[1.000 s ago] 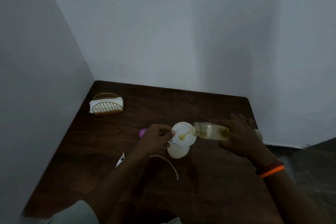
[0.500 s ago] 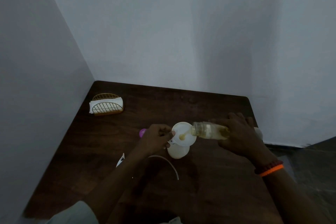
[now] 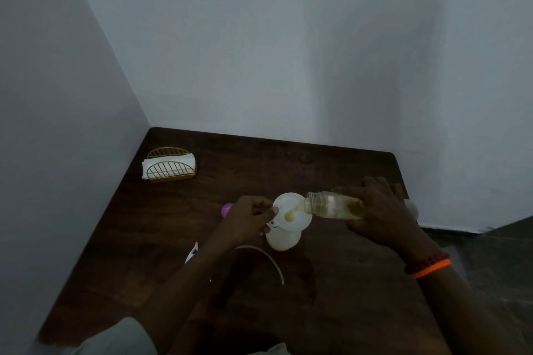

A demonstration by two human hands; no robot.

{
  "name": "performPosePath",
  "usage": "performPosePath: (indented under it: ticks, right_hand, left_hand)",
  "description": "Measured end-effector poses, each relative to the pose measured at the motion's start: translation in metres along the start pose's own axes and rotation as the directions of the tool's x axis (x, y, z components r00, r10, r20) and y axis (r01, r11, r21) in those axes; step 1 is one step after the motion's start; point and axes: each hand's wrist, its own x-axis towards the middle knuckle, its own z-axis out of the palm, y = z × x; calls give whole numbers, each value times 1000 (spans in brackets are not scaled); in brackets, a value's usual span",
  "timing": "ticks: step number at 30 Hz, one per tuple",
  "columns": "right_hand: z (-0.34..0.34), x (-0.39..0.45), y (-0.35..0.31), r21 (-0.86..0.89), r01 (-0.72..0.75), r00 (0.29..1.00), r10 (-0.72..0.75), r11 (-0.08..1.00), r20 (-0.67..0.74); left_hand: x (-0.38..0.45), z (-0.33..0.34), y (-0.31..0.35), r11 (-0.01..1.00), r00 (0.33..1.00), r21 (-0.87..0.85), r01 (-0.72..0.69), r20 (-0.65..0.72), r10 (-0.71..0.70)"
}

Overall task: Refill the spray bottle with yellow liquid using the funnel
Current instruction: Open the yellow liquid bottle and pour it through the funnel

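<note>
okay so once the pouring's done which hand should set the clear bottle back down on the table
Right. The right hand already grips the clear bottle, while the left hand is busy steadying the funnel on the spray bottle.

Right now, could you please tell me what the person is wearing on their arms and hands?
Both hands, the left hand and the right hand, are bare, with no gloves or visible rings. The right wrist carries a dark beaded bracelet beside a bright orange band. A pale, greyish sleeve shows on the upper left arm; both forearms are uncovered.
</note>
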Motion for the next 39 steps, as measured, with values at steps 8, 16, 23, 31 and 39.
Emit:
performPosePath:
  ticks: [8, 16, 23, 31, 39]
  right_hand:
    - [-3, -1, -2, 2, 0, 1000, 0, 1000, 5]
    - [0, -1, 0, -4, 6, 1000, -6, 1000, -5]
    - [0, -2, 1, -9, 9, 1000, -9, 1000, -16]
    - [0, -2, 2, 3, 14, 999, -13, 1000, -29]
    - [0, -1, 1, 6, 6, 1000, -6, 1000, -22]
  left_hand:
    - [0, 0, 1, 1000, 1000, 2, 11, 5, -11]
    - [-1, 0, 2, 1000, 1000, 3, 16, 4, -16]
    - [-1, 1, 3, 1000, 1000, 8, 15, 2, -15]
    - [-1, 1, 1, 1000, 1000, -5, 11, 4, -11]
    - [-1, 1, 0, 1000, 1000, 0, 18, 2, -18]
